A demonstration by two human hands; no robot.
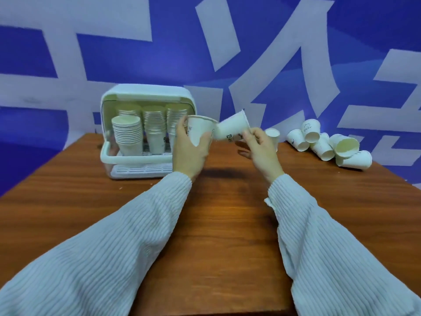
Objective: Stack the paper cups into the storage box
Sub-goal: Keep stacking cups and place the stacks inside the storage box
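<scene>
A: Step in hand looks like nesting. Left hand (190, 153) grips an upright paper cup (200, 130), mouth up. Right hand (262, 148) pinches a tilted cup (232, 128) by its rim, base aimed at that open mouth and touching the lip.

B: Where, relative to the box?

A: Above the bench (218, 224), just right of the storage box (145, 131), lid raised. Inside: 4 cup stacks (128, 133), 1 near-left, 3 behind.

B: Next move?

A: My read: straighten the tilted cup, seat it, then carry the pair left onto a stack.

B: Anything in the way?

A: Loose cups (328, 143) lie tumbled far right, 1 more cup (273, 135) behind the right hand. The box's front wall must be cleared.
</scene>
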